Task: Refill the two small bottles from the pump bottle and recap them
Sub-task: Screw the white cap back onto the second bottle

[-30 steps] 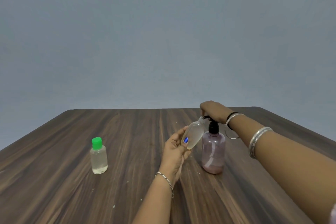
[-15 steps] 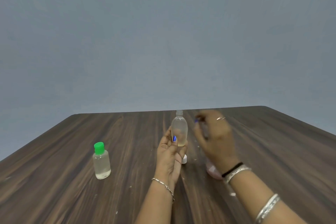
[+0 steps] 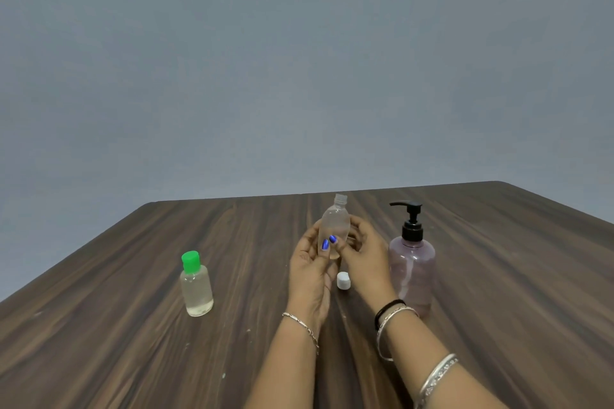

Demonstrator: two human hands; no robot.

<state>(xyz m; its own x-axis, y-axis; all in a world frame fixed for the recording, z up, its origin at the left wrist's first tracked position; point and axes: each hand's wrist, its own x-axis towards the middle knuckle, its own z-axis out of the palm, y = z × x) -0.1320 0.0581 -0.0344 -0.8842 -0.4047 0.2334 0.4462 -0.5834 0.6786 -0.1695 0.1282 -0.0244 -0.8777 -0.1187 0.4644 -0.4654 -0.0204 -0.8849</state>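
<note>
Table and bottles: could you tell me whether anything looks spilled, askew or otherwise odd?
Nothing looks spilled. The uncapped bottle is held upright by both hands; its white cap sits loose on the table. Pale specks dot the wood.

An open bottle (image 3: 333, 229) is held upright above the bench (image 3: 133, 325), between the left hand (image 3: 312, 262) and the right hand (image 3: 363, 256), near the middle. A loose cap (image 3: 343, 280) is set on the bench just below the two hands. A pump bottle (image 3: 412, 262) is stood just to the right of the right hand. A capped bottle (image 3: 196, 285) is placed well apart to the left. A wall (image 3: 299, 76) is seen behind the bench.
</note>
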